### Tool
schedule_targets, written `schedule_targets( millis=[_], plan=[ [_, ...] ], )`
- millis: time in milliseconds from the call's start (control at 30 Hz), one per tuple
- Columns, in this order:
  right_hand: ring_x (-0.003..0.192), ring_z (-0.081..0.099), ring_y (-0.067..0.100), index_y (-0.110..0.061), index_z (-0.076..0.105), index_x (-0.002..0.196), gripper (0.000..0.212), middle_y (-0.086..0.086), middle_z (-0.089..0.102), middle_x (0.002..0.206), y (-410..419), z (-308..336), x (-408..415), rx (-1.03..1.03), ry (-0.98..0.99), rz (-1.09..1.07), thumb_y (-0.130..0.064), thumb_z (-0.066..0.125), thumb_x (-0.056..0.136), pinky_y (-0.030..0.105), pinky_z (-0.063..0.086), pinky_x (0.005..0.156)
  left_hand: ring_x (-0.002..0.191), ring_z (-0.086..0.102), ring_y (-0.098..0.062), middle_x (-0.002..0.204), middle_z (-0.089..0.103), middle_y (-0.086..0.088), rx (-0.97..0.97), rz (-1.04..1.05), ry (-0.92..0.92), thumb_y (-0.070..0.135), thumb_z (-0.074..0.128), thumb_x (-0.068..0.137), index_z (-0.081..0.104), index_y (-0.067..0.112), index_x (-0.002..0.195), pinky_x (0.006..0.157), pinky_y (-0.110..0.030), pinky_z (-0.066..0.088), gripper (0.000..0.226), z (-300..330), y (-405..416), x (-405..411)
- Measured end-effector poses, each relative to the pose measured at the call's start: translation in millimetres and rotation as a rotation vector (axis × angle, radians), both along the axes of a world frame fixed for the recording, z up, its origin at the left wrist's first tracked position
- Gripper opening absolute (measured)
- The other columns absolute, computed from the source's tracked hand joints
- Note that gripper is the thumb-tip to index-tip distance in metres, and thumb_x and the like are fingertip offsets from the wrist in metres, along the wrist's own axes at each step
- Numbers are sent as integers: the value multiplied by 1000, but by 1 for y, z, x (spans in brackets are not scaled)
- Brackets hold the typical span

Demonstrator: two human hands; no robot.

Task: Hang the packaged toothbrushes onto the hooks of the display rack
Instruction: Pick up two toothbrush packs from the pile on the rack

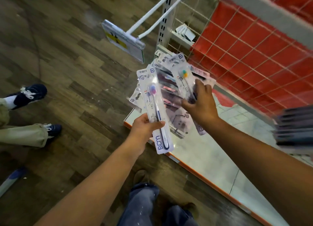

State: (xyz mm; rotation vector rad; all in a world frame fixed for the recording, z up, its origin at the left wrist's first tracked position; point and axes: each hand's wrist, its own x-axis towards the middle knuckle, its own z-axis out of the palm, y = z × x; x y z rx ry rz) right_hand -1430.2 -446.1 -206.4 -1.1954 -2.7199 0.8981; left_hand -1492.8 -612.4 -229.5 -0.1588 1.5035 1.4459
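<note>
My left hand (145,126) grips a fanned bundle of packaged toothbrushes; the front pack (156,107) shows a brush with a pink head and dark blue handle. My right hand (199,103) pinches another pack (183,78) with a yellow and green brush head, pulled up from the same bundle. More packs (179,122) lie on the white base shelf (211,158) below. A white display hook (152,9) with a clear price-tag holder (122,39) juts out from the rack above the packs, with nothing hanging on it.
The rack has a white wire grid (245,44) over a red back panel, and a slotted upright post (165,19). Dark stacked goods (294,126) sit blurred at the right. Another person's legs and blue shoes (32,93) stand on the wooden floor at left. My own knees show below.
</note>
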Motion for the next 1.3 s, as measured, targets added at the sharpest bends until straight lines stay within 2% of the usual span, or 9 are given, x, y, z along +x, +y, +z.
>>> schedule_targets(
  millis=[100,267,367,533,633,800,933,1167,1300],
  plan=[
    [124,41,24,-27,14,148,86,8,32,142,-9,25,19,-67,117,-89,-28,69,82,26,36,85,101,64,-29,101,70,-6,44,-75,62,3,66,81,63,17,97,95,-53,47,22,21,5,8],
    [107,43,12,-39,11,147,89,0,30,125,-26,64,48,-173,240,-169,-25,69,82,24,42,82,100,66,-28,103,71,-7,145,-168,176,3,66,81,64,17,99,93,-53,48,23,58,8,21],
    [107,35,8,-39,2,147,101,-1,26,124,-34,90,65,-200,248,-154,-18,73,79,25,39,87,98,67,-26,101,71,-7,200,-186,224,2,66,81,63,18,97,90,-47,51,23,81,9,27],
    [114,33,5,-45,-13,137,108,-1,23,126,-51,127,85,-163,314,-66,-17,73,78,25,40,96,85,70,-19,96,73,-3,285,-221,307,1,66,80,62,20,97,72,-34,59,26,116,7,30],
    [112,35,4,-46,-13,132,106,-4,22,115,-57,142,92,-116,394,-60,-17,73,77,14,36,91,80,71,-17,95,73,-4,329,-238,368,-1,65,80,63,18,99,63,-29,57,27,137,4,31],
    [96,37,-7,-37,-11,135,106,-2,23,111,-61,165,108,-73,490,-78,-9,73,77,-10,31,70,83,70,-22,93,73,-5,384,-283,454,1,64,80,62,15,100,72,-35,58,24,170,3,33],
    [96,38,-4,-40,-11,135,105,-4,22,113,-62,180,120,-53,555,-114,-9,72,78,-9,33,67,86,71,-23,95,73,-8,428,-307,482,2,64,80,61,12,100,70,-34,59,22,194,5,34],
    [99,39,-23,-40,-9,142,108,-11,21,113,-58,202,137,-5,654,-186,-12,74,77,-5,38,73,81,71,-20,85,74,-3,499,-347,509,0,63,79,60,12,96,63,-28,58,20,225,11,38],
    [95,33,-34,-29,-4,147,106,-7,22,112,-55,213,146,48,720,-238,-6,73,77,-7,36,69,81,71,-22,85,74,-4,518,-354,510,-1,64,78,60,9,98,65,-31,59,22,236,18,41]
  ],
)
